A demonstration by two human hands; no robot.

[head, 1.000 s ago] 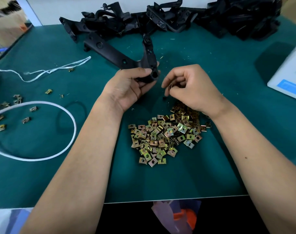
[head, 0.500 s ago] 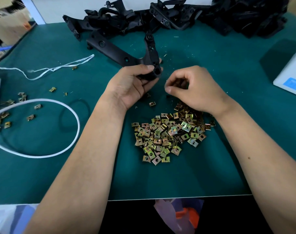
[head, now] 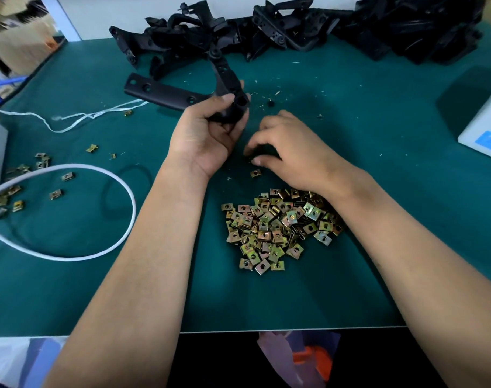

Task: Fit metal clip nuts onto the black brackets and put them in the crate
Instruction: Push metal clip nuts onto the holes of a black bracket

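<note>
My left hand (head: 208,141) grips a black V-shaped bracket (head: 166,93) at its corner and holds it just above the green mat (head: 378,191). My right hand (head: 292,152) is low over the mat to the right of it, fingers curled with the tips pointing down. A single loose clip nut (head: 255,173) lies just below those fingertips. Whether the fingers pinch anything is hidden. A pile of brass-coloured clip nuts (head: 278,228) lies under my right wrist. No crate is in view.
A heap of black brackets (head: 294,29) runs along the mat's far edge. A white cord loop (head: 126,197), white string (head: 93,116) and scattered clip nuts (head: 17,191) lie at the left. A white box (head: 488,127) sits at the right edge.
My right hand has dropped from beside the bracket's corner down to the mat. A clip nut fell onto the mat between my hands. My left hand still holds the bracket.
</note>
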